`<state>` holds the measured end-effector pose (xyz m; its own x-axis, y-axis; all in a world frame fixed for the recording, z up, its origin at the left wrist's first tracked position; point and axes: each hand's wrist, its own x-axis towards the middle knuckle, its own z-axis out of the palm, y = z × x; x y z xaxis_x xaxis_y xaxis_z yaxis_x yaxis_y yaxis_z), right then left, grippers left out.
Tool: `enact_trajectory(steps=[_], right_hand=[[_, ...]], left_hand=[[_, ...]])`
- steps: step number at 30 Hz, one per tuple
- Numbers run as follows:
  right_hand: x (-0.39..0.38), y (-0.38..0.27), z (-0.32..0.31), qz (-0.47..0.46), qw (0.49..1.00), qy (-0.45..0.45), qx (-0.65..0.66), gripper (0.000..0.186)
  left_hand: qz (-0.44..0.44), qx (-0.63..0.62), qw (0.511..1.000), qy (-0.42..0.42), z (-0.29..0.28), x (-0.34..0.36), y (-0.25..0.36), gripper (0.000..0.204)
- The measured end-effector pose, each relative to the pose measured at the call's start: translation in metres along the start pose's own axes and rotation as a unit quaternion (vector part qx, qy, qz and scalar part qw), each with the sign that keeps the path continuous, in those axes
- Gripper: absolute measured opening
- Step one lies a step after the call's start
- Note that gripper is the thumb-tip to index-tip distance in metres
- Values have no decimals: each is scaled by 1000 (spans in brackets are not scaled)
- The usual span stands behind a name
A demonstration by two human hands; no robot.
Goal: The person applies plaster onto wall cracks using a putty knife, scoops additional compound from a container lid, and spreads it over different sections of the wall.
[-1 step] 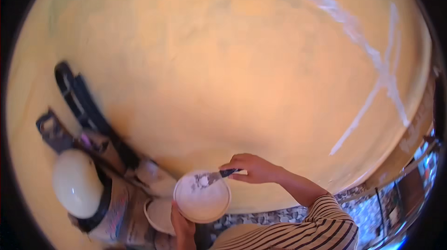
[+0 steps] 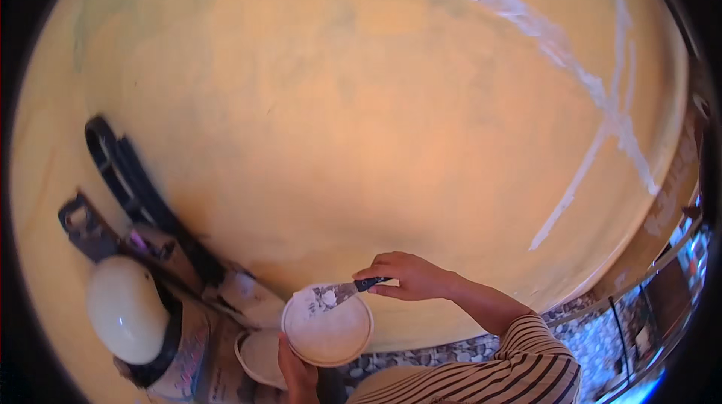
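Yellow wall (image 2: 338,133) spreads wide beyond the tub (image 2: 340,363). Left hand (image 2: 298,374) clasps the tub's left edge; right hand (image 2: 406,276) grips a scraper (image 2: 368,284), blade over the far side.

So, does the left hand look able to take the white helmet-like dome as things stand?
Probably not: the left hand seems busy holding up the round white tub at its edge. In this view, a second round white piece also lies between that hand and the white helmet-like dome.
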<state>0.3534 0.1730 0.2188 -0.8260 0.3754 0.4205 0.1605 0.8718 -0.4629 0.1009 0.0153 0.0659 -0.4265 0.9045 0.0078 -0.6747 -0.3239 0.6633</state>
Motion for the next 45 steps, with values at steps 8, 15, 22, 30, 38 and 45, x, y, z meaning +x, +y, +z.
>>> enact_trajectory(steps=[8,15,22,30,38,45], right_hand=[[-29,-50,-97,-13,965,255,-51,26],[-34,-73,-210,-9,891,450,-56,26],[-20,-90,-291,-72,841,535,-26,27],[16,-76,-322,-125,817,553,-101,29],[36,-95,-398,-174,771,599,-131,32],[35,-117,-433,-64,799,591,-87,31]], left_hand=[[194,472,856,-80,19,-2,17,52],[139,398,899,-116,0,11,5,59],[136,420,887,-137,-4,5,1,57],[142,425,884,-134,-12,-4,-1,53],[170,452,867,-121,-27,-10,10,49],[247,526,805,-121,-40,-18,7,45]])
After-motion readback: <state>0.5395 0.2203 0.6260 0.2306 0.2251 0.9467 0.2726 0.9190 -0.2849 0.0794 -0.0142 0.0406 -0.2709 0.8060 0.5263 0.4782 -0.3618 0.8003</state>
